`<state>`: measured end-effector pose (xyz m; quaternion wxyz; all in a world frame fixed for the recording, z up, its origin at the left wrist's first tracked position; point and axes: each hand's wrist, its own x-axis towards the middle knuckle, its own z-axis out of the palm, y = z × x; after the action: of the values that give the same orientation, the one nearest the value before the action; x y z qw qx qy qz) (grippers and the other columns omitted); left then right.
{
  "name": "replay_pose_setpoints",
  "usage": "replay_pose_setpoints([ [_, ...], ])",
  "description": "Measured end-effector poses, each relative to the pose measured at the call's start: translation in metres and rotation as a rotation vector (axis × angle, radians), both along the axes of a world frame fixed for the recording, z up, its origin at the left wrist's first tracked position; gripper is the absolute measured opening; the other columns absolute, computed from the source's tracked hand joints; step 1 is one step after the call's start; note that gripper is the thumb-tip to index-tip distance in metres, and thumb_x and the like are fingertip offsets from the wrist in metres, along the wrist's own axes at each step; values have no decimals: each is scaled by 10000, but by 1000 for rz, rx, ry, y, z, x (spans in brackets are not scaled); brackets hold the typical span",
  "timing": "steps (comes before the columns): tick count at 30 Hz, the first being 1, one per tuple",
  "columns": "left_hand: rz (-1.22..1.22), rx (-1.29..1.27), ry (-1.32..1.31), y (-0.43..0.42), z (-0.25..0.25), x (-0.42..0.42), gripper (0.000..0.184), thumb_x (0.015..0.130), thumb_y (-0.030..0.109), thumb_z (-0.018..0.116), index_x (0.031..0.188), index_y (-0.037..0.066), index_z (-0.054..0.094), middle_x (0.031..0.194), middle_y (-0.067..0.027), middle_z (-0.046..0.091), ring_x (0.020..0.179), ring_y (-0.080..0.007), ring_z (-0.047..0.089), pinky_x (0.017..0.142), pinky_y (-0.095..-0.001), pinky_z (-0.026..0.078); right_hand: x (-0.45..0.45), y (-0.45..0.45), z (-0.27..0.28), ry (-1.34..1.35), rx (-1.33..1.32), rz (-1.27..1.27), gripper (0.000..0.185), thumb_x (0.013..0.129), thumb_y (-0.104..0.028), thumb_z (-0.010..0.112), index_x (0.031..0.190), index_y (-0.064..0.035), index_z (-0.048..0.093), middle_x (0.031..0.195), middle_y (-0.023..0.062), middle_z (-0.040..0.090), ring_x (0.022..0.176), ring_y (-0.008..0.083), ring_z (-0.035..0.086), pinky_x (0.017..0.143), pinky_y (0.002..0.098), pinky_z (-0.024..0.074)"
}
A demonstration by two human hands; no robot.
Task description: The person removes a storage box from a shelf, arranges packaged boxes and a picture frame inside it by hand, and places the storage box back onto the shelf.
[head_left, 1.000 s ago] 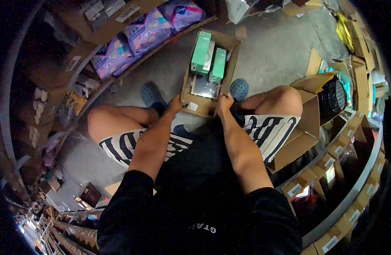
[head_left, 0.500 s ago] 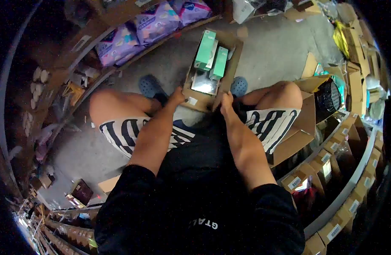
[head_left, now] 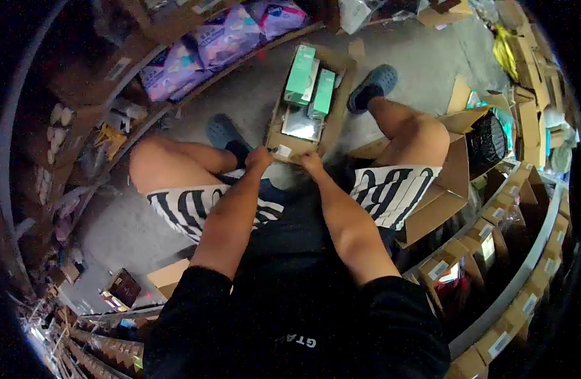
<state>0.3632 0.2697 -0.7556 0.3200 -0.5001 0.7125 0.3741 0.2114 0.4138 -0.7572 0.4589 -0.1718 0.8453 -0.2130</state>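
Both forearms reach forward from the black sleeves, angled inward so that the hands come close together at the near end of the open cardboard carton (head_left: 332, 136). The left hand (head_left: 259, 158) is closed on the near left corner, knuckles up, beside the white label (head_left: 282, 150). The right hand (head_left: 311, 163) is curled on the near edge, right of the label, and grasps the rim there; its fingertips are hidden.

The carton lies lengthwise between the lower legs, above the grey concrete floor (head_left: 417, 69); whether its base touches the floor cannot be told. Toward its far end stand two green boxes, the larger one (head_left: 300, 76) along the left wall and the smaller one (head_left: 323, 93) to its right, with a narrow white box (head_left: 312, 81) between them. A shiny flat package (head_left: 301, 122) lies in front of them, nearer the hands.

Compared with the earlier frames, the right hand has moved inward from the near right corner along the near edge, while the left hand keeps its corner. The right clog (head_left: 380, 81), which was close beside the carton's right wall, is now farther forward and out to the right, with the shin extended. The left clog (head_left: 224, 131) stays left of the carton, and the boxes keep their arrangement inside it.
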Motion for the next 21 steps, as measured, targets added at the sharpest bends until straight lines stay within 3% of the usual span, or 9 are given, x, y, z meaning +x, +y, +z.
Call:
replay_pose_setpoints([
  [2,0,39,-3,7,34,-11,297,822,237,502,1037,59,603,1146,-172,566,1061,-351,538,857,-444,434,2,-13,16,15,-35,187,239,784,-137,495,966,-3,573,851,161,643,740,303,629,669,377,493],
  [4,-7,64,-15,17,36,-6,267,827,220,494,997,58,622,1137,-175,568,1048,-359,541,849,-442,439,7,-21,12,262,-269,342,374,781,-160,507,1129,-21,496,1029,188,601,935,337,593,819,406,461],
  [6,-74,-21,662,25,19,1,274,827,171,496,1055,49,586,1091,-186,582,1023,-380,537,840,-439,439,4,-36,20,125,-139,297,461,772,-159,517,1206,-35,424,1123,202,543,998,354,554,860,424,438],
  [10,-72,-130,645,21,1,1,319,818,144,505,1119,43,538,1084,-206,568,1023,-393,521,842,-443,431,5,-43,32,-20,83,387,626,754,-143,534,1323,-50,290,1294,219,401,1083,388,494,901,434,422],
  [11,-57,-29,476,12,9,-8,336,818,134,500,1139,37,516,1135,-216,532,1038,-389,514,850,-447,424,9,-39,28,-28,114,427,649,751,-138,536,1336,-51,269,1320,220,374,1090,393,487,901,432,424],
  [13,-49,75,301,6,25,-15,354,819,125,495,1160,30,495,1186,-227,497,1053,-385,506,859,-451,418,25,-23,11,194,-67,359,650,743,-102,553,1329,-41,279,1372,204,301,1088,413,484,886,438,437],
  [16,-116,-42,446,7,29,-17,389,811,104,491,1190,16,464,1291,-235,401,1050,-400,506,873,-452,420,24,-26,30,235,39,428,652,742,-72,564,1331,-51,285,1329,205,334,1059,414,498,870,436,450],
  [18,-327,-294,650,13,19,-15,442,804,58,471,1238,0,406,1306,-227,379,1066,-414,490,892,-450,419,14,-34,40,290,-19,416,653,737,-64,569,1330,-64,293,1298,208,349,1043,409,506,867,438,453],
  [21,-284,-216,582,14,21,-17,483,795,34,470,1266,-1,369,1302,-222,377,1085,-422,471,902,-448,418,12,-34,52,229,18,392,648,727,-63,590,1314,-82,316,1247,212,369,1010,399,520,862,441,458],
])
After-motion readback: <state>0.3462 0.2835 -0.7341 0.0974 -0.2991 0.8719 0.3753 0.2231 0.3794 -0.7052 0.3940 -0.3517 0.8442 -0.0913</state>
